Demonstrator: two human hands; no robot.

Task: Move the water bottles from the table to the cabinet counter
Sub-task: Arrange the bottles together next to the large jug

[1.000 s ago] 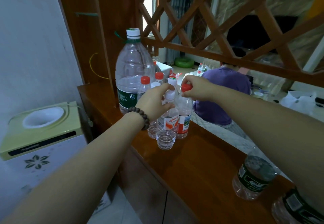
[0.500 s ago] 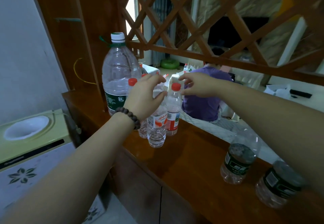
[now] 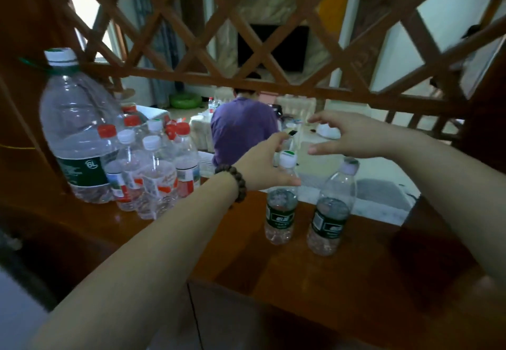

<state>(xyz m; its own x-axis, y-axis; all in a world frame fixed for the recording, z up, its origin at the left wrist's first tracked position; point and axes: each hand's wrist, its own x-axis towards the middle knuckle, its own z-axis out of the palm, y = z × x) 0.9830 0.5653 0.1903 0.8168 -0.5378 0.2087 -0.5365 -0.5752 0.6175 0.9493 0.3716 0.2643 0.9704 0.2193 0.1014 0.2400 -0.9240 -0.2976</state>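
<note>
Both grips open nr 2 bottles [image 3: 280, 207]

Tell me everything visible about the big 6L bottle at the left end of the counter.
The 6L bottle is clear ribbed plastic, with a white cap, a green ring handle at the neck and a dark green label marked 6L. It stands upright on the wooden counter, looks almost empty, and has small bottles crowded against its right side. Neither hand touches it.

Clear glossy plastic water bottles [image 3: 280, 207] stand on a polished, reflective wooden cabinet counter [image 3: 315, 275] under a wooden lattice [image 3: 246, 20]
</note>
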